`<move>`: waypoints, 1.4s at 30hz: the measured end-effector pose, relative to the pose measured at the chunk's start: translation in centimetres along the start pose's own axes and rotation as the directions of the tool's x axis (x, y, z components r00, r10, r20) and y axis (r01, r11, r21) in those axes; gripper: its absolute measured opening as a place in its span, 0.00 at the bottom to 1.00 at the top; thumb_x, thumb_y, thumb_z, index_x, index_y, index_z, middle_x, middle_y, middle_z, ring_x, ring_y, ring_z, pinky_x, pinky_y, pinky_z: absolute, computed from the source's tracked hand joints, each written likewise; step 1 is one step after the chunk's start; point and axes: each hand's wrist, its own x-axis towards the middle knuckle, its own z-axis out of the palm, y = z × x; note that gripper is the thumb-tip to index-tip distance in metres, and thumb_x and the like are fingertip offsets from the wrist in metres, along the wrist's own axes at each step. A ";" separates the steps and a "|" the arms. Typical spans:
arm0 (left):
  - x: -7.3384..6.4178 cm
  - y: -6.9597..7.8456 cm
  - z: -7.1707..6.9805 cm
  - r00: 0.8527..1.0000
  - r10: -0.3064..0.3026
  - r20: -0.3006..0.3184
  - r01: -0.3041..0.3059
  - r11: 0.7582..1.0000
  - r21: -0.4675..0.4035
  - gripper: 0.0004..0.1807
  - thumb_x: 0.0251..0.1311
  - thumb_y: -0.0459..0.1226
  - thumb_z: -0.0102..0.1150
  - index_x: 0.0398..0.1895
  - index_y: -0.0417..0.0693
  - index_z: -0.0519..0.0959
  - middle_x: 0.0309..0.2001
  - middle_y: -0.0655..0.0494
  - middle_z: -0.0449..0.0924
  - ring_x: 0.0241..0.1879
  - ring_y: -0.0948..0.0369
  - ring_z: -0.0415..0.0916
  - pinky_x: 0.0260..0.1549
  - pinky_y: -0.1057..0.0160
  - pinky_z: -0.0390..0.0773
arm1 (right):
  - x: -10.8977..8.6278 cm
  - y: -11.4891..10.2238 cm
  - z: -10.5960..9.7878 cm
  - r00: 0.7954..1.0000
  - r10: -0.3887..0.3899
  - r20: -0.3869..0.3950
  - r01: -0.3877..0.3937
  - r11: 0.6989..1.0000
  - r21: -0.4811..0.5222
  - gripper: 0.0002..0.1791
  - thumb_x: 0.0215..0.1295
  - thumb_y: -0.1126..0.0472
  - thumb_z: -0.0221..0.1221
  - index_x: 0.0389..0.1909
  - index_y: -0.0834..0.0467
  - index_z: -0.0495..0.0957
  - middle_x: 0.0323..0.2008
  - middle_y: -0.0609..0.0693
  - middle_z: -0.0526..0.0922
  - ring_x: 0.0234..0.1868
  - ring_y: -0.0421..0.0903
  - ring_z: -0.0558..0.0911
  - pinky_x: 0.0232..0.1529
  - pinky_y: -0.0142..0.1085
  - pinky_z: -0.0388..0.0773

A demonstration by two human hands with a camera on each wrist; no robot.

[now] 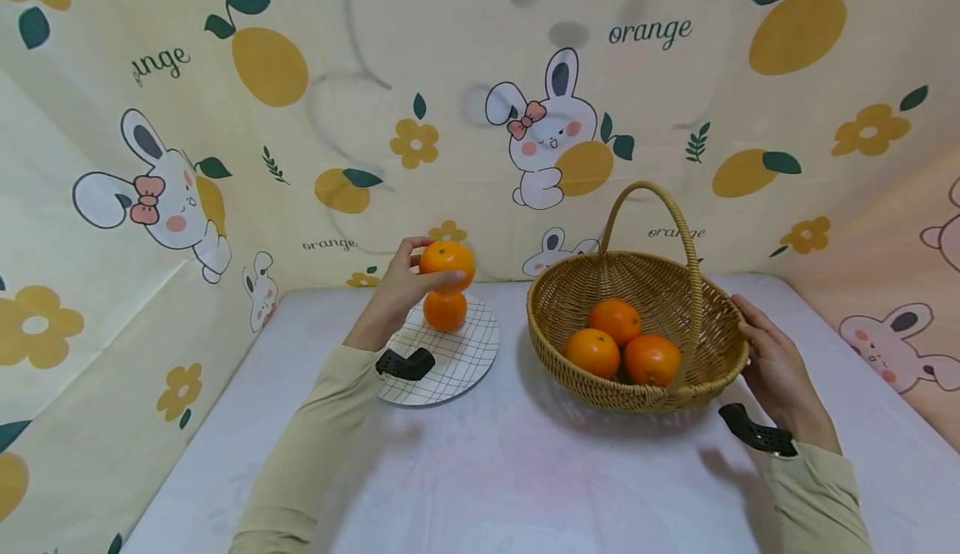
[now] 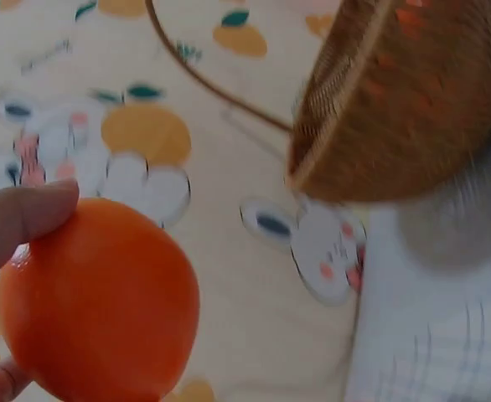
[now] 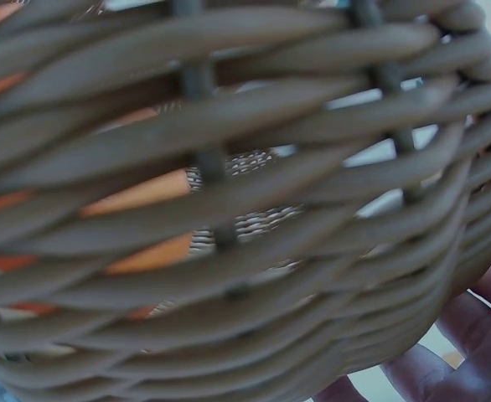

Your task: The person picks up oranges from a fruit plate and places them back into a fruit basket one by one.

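Note:
My left hand (image 1: 401, 291) pinches an orange (image 1: 447, 262) between thumb and fingers, above the plate. In the left wrist view the same orange (image 2: 103, 301) shows large, with the thumb and a fingertip at its side. Behind and below it, a second orange (image 1: 446, 312) sits on a round white plate (image 1: 442, 379) with a dark grid pattern. To the right, my right hand (image 1: 776, 362) grips the right rim of a woven basket (image 1: 577, 287) with an arched handle. Three oranges (image 1: 615, 321) lie together inside. The right wrist view shows the basket's weave (image 3: 271, 218) close up, fingers curling at its lower side.
A white cloth (image 1: 465, 479) covers the table. Behind and at both sides hangs a cream backdrop (image 1: 465, 37) printed with rabbits, oranges and flowers. The basket stands a short way right of the plate, its handle (image 1: 652, 187) rising well above the rim.

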 end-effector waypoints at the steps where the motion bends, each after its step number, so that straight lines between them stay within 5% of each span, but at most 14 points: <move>1: 0.1 0.5 0.5 1.000 0.005 0.023 -0.005 1.000 -0.002 0.39 0.54 0.40 0.70 0.66 0.53 0.59 0.62 0.45 0.60 0.57 0.48 0.64 0.59 0.49 0.63 | 0.0 0.0 0.0 1.000 0.003 -0.004 -0.003 1.000 0.001 0.31 0.79 0.57 0.40 0.77 0.50 0.40 0.77 0.43 0.36 0.71 0.32 0.50 0.67 0.36 0.38; 10: 1.2 4.0 5.0 0.986 0.025 0.168 -0.034 0.998 0.051 0.38 0.52 0.45 0.73 0.63 0.58 0.62 0.59 0.50 0.63 0.54 0.51 0.66 0.54 0.50 0.65 | 0.0 -0.1 0.1 1.000 0.024 -0.020 -0.024 1.000 -0.013 0.32 0.79 0.57 0.40 0.77 0.50 0.39 0.77 0.44 0.35 0.73 0.36 0.44 0.67 0.38 0.37; 17: 2.6 5.5 9.6 0.956 0.077 0.282 -0.102 0.992 0.076 0.35 0.53 0.45 0.72 0.61 0.52 0.63 0.56 0.47 0.68 0.51 0.52 0.70 0.51 0.54 0.71 | -0.1 -0.2 -0.3 0.999 0.023 -0.029 -0.024 0.999 -0.027 0.31 0.79 0.57 0.39 0.77 0.49 0.39 0.77 0.44 0.35 0.73 0.36 0.43 0.67 0.39 0.37; 19: 3.1 5.7 11.0 0.949 0.084 0.303 -0.117 0.989 0.091 0.35 0.52 0.44 0.72 0.60 0.52 0.64 0.54 0.49 0.69 0.50 0.54 0.70 0.50 0.56 0.72 | -0.1 -0.1 -0.3 1.000 0.005 -0.019 -0.005 1.000 -0.005 0.31 0.79 0.58 0.40 0.77 0.50 0.40 0.77 0.44 0.35 0.71 0.34 0.51 0.67 0.35 0.46; 23: 4.0 5.8 13.6 0.935 0.105 0.339 -0.134 0.989 0.064 0.33 0.51 0.42 0.72 0.58 0.49 0.65 0.49 0.49 0.71 0.46 0.55 0.72 0.46 0.61 0.74 | -0.2 -0.1 -0.5 1.000 -0.008 -0.009 0.008 1.000 0.009 0.31 0.79 0.58 0.41 0.77 0.50 0.42 0.77 0.44 0.37 0.67 0.30 0.58 0.65 0.32 0.51; 26: 4.8 5.9 15.3 0.923 0.113 0.367 -0.139 0.989 0.045 0.33 0.50 0.41 0.73 0.56 0.49 0.66 0.46 0.51 0.72 0.44 0.56 0.72 0.42 0.64 0.74 | -0.2 -0.2 -0.6 1.000 -0.011 -0.007 0.011 1.000 0.011 0.31 0.79 0.58 0.42 0.77 0.49 0.43 0.77 0.44 0.37 0.67 0.31 0.57 0.64 0.31 0.51; 31: 5.7 6.4 17.5 0.905 0.099 0.414 -0.124 0.992 0.033 0.32 0.50 0.39 0.74 0.55 0.49 0.66 0.44 0.51 0.73 0.42 0.57 0.73 0.40 0.65 0.74 | 0.1 0.0 -0.5 0.999 -0.047 0.014 0.047 0.998 0.053 0.30 0.79 0.61 0.41 0.77 0.51 0.46 0.77 0.47 0.38 0.64 0.32 0.63 0.54 0.24 0.67; 42: 6.6 6.1 22.2 0.908 0.069 0.413 -0.094 0.995 0.041 0.28 0.49 0.36 0.74 0.50 0.49 0.69 0.39 0.54 0.73 0.38 0.59 0.73 0.40 0.64 0.74 | 0.1 -0.2 0.2 1.000 -0.006 -0.014 0.006 1.000 -0.006 0.32 0.79 0.57 0.40 0.77 0.52 0.39 0.77 0.46 0.36 0.72 0.37 0.49 0.67 0.37 0.40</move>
